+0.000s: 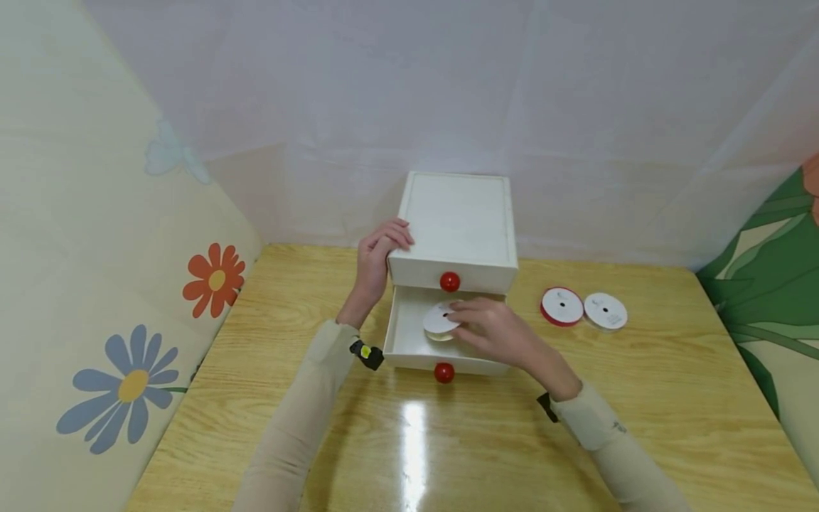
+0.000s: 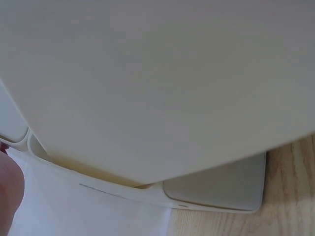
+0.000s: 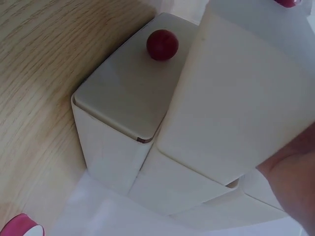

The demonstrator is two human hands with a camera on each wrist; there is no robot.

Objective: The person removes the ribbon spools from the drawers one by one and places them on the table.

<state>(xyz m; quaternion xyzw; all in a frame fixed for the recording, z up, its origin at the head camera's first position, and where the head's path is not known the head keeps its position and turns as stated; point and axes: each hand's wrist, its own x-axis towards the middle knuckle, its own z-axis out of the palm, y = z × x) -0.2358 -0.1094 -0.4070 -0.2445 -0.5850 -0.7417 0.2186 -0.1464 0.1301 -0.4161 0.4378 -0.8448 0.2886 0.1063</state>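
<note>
A small white drawer cabinet (image 1: 461,220) with red knobs stands at the table's back, its drawer (image 1: 409,334) below the top one pulled out. My left hand (image 1: 377,256) rests on the cabinet's upper left edge, fingers lying over the top. Over the pulled-out drawer, my right hand (image 1: 489,327) pinches a white-faced ribbon spool (image 1: 438,320) by its right side. A pale edge shows beneath the spool. In the right wrist view, the lowest drawer (image 3: 125,83) is closed under the extended one; the spool is hidden there.
Right of the cabinet, a red-edged ribbon spool (image 1: 561,307) and a white ribbon spool (image 1: 605,311) lie flat, side by side, on the wooden table (image 1: 640,398). A pale curtain (image 1: 384,85) hangs behind, with flower-printed panels (image 1: 57,256) at both sides.
</note>
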